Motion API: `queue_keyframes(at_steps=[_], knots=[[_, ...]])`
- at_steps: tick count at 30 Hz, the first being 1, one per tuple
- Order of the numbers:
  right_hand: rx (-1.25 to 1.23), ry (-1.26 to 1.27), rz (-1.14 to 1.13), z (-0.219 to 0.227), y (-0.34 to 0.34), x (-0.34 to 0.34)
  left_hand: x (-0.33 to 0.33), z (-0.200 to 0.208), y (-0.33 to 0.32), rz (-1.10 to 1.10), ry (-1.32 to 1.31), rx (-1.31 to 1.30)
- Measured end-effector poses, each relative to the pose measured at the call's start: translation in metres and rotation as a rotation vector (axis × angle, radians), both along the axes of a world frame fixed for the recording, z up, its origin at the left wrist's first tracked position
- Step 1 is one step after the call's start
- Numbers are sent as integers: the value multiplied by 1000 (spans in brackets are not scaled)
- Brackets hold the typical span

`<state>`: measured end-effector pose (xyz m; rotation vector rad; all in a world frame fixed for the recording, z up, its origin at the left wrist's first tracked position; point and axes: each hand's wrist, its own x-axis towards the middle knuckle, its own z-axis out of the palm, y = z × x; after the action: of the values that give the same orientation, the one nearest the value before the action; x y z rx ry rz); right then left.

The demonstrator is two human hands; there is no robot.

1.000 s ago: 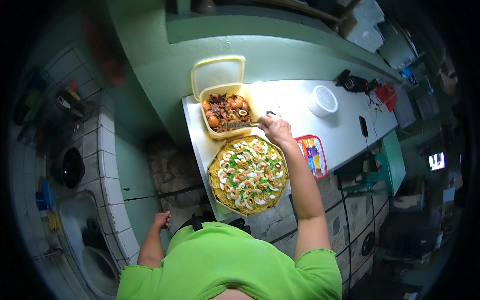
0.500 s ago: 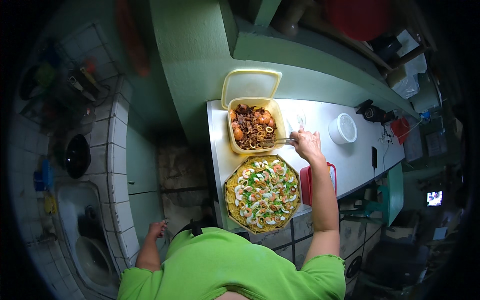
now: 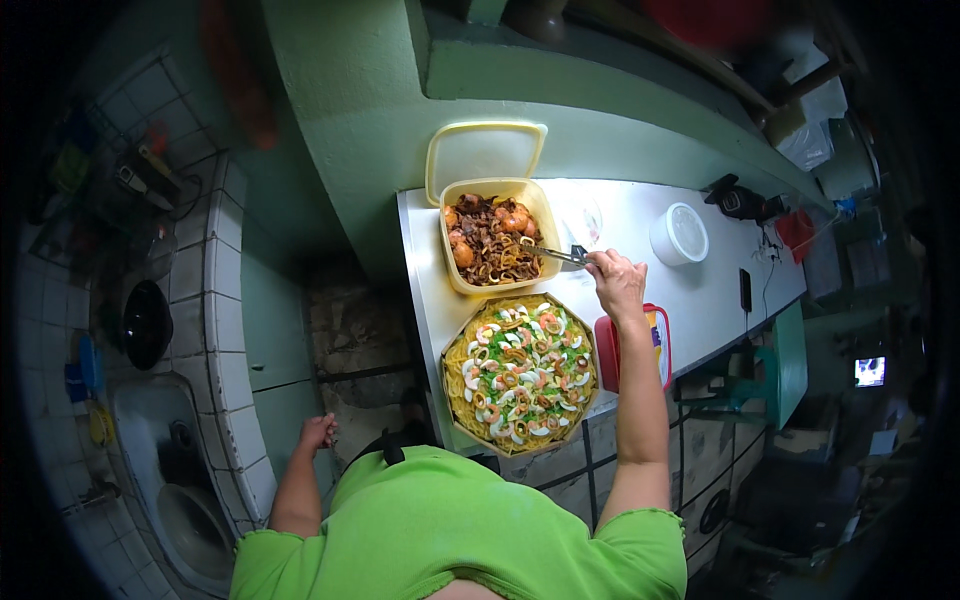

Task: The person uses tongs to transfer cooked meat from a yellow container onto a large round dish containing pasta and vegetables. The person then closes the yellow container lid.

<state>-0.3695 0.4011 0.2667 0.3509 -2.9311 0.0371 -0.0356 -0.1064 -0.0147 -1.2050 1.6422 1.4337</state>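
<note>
My right hand [image 3: 620, 285] grips metal tongs [image 3: 576, 256], whose tips reach over the near right part of a square yellow container [image 3: 470, 288]. Dark brown strips, squid rings and orange-brown rounded pieces of food [image 3: 490, 235] fill the container; its lid [image 3: 490, 155] leans up behind it. Whether the tips pinch a squid ring, I cannot tell. Just nearer lies an octagonal tray [image 3: 571, 312] of yellow noodles [image 3: 458, 410] topped with egg slices, shrimp, squid rings and chopped greens. My left hand [image 3: 318, 432] hangs low beside my body, away from the table, fingers curled with nothing seen in them.
On the white table [image 3: 640, 205] are a lidded white tub [image 3: 682, 235], a red-rimmed box [image 3: 607, 355] under my right forearm, a clear plastic piece [image 3: 580, 220] and a black phone [image 3: 745, 290]. A tiled counter with a sink [image 3: 125, 420] runs along the left.
The tongs have shifted from the container's near right corner farther over the food, tips now higher up. My right hand moved slightly with them. The whole view has shifted a little.
</note>
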Motion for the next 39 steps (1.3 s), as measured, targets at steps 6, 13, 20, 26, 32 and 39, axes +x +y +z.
queue_keyframes(at_steps=[6,13,20,26,32,39], knots=[[-250,-50,-63,31,39,74,13,-5,3,3,-64,16],[-337,-42,-257,13,83,201,19,-6,16,-88,-61,-30],[-354,-158,-226,-33,70,248,-7,-6,28,-175,17,-29],[-312,-119,-182,-26,60,238,-12,-2,32,-171,33,-42],[-579,42,-116,10,58,170,13,5,29,-123,-34,-36],[-77,61,-106,-30,7,43,29,0,27,-37,-58,-32]])
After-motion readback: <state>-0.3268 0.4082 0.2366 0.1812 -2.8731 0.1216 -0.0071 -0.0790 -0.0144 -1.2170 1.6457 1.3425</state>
